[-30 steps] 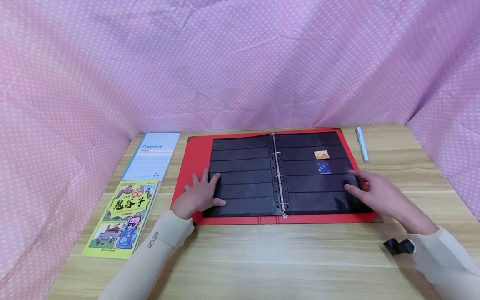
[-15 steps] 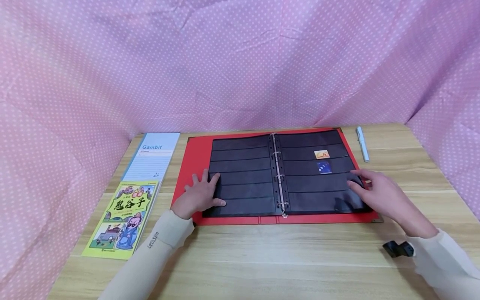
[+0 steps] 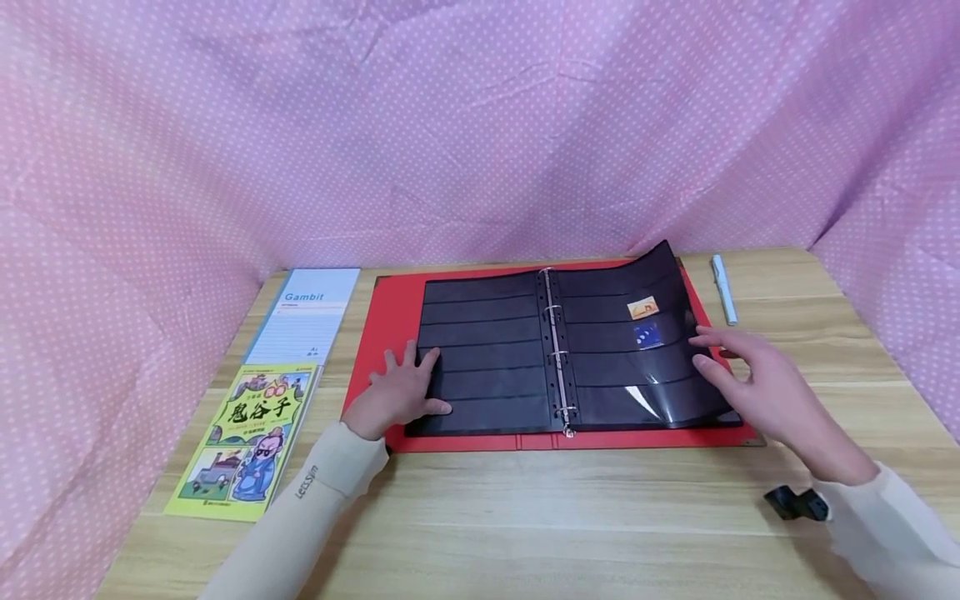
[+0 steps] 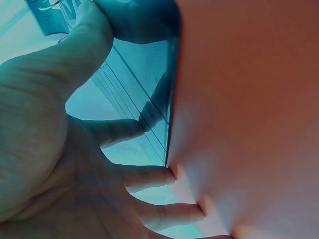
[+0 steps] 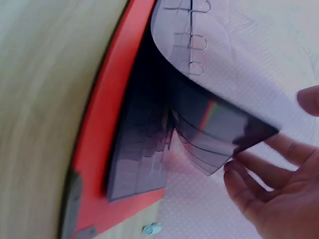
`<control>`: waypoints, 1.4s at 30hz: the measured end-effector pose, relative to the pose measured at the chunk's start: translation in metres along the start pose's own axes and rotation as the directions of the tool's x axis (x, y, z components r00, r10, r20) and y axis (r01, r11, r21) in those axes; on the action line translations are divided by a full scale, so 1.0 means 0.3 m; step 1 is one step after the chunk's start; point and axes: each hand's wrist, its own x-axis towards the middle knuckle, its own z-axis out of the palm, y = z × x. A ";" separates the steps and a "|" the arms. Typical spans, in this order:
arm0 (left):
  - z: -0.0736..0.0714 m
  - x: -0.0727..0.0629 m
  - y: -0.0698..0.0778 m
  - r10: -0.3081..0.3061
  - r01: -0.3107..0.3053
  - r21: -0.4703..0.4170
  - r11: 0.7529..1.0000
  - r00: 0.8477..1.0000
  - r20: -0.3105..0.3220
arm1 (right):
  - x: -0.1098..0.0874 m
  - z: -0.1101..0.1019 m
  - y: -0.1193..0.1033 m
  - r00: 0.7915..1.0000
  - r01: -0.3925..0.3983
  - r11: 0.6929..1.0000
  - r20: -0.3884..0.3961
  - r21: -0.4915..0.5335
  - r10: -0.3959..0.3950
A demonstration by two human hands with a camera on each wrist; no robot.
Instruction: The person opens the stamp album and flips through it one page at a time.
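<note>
Red ring binder, open on wooden table — black page at three o'clock lifted and curved, bearing two small cards. Left hand, between eight and nine o'clock: fingers spread over facing sheet's edge. Right hand, three o'clock: thumb apart, loosely bent fingers touching raised page — pale-blue pen near, two o'clock.

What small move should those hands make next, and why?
Probably, the bare right hand should sweep the glossy black pocket page leftward over the silver metal rings: its outer edge curves up against that hand, while the bare left hand lies spread across the edge of the opposite black page.
</note>
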 end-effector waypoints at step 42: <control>-0.007 -0.003 0.010 -0.017 0.017 0.015 1.000 1.000 0.003 | 0.125 0.028 -0.199 0.797 0.591 0.565 -0.311 0.576 -0.517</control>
